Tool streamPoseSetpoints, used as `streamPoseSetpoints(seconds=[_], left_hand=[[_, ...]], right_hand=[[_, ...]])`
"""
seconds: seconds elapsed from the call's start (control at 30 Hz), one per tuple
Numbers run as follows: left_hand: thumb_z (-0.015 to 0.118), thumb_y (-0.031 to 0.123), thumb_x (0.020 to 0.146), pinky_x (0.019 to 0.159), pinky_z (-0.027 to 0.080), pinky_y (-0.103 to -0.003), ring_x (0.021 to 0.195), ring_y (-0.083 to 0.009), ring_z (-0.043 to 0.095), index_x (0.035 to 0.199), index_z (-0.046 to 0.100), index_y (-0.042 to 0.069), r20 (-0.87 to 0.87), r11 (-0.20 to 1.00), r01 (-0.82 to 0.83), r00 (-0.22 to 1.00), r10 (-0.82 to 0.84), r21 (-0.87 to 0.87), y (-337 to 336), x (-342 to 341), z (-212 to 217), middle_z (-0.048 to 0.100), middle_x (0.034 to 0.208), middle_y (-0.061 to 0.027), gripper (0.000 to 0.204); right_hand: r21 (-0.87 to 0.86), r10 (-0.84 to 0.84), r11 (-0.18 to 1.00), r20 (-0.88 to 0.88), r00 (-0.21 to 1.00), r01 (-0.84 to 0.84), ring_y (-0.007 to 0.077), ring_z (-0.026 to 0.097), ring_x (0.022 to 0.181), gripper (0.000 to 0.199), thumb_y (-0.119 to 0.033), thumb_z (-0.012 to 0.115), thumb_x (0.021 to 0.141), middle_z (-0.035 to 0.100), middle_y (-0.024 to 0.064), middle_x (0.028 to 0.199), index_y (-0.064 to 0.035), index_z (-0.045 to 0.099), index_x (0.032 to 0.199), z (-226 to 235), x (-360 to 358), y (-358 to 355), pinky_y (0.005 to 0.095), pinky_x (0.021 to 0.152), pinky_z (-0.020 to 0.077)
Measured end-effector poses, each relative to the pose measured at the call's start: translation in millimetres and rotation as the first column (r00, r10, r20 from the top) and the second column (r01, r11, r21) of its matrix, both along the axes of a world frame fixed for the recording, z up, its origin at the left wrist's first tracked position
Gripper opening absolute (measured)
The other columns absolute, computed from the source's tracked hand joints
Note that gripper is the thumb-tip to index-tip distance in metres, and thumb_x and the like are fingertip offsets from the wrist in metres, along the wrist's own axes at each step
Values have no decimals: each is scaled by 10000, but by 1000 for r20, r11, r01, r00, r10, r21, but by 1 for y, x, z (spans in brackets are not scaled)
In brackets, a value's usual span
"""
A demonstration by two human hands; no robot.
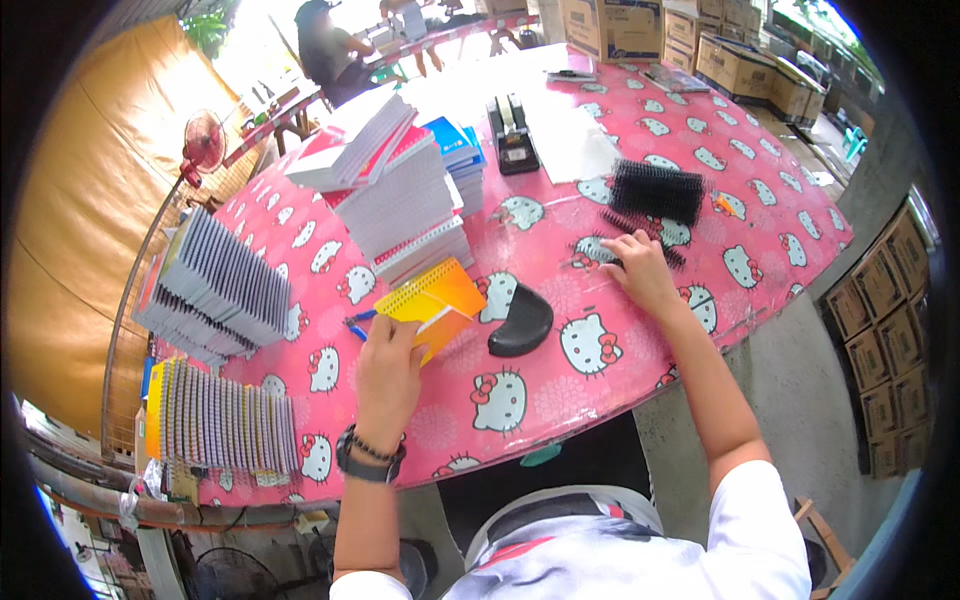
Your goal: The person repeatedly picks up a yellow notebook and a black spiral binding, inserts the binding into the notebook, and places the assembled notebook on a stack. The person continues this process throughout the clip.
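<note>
My left hand (388, 365) is closed on the lower left edge of a yellow notebook (430, 300) that has a row of small loops or holes along its top edge. A blue-handled tool (356, 322), seemingly pliers, juts out beside that hand's fingers; its other end is hidden. My right hand (642, 270) is over a few loose black binding coils (640, 226), its bent fingers closed on one of them. Just beyond lies a thick bundle of black coils (657, 192). A black curved object (522, 322) rests right of the notebook.
Tall stacks of notebooks (400, 205) stand ahead on the pink patterned tablecloth (545, 400). More spiral-bound stacks (225, 285) line the left side. A black tape dispenser (514, 140) sits farther back. Cartons (625, 30) and a seated person (330, 50) are beyond.
</note>
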State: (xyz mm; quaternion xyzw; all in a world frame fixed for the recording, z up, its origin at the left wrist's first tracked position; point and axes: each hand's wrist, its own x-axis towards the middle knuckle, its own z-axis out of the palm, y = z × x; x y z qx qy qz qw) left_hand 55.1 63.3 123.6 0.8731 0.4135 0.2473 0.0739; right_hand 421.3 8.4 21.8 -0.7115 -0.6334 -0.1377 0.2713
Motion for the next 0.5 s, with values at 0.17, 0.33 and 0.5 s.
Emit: streamPoseSetpoints(seconds=[0.17,0.33,0.5], left_hand=[[561,64,778,703,421,-407,860,-281,551,912,556,63,-256,983,141,961,-107,119,-42,-26,-33,545,864,-93,134],[587,114,786,698,395,-379,838,-249,540,906,539,92,-240,979,168,961,-136,117,-46,-24,-42,545,848,-59,130],[641,139,799,699,396,-392,832,-259,560,1039,572,89,-156,986,147,979,-134,81,-46,-17,-45,583,867,-67,255]], right_hand=[[-49,89,994,-147,985,-98,344,554,995,258,-79,601,838,582,165,980,-35,617,1091,13,-17,21,411,865,459],[22,200,975,-511,836,-220,322,588,899,319,-24,538,880,587,173,941,-52,565,1196,74,-73,-10,370,800,471],[42,525,808,-504,686,-588,350,593,825,285,-44,574,862,582,148,880,-79,599,1144,55,-141,-35,411,759,485]])
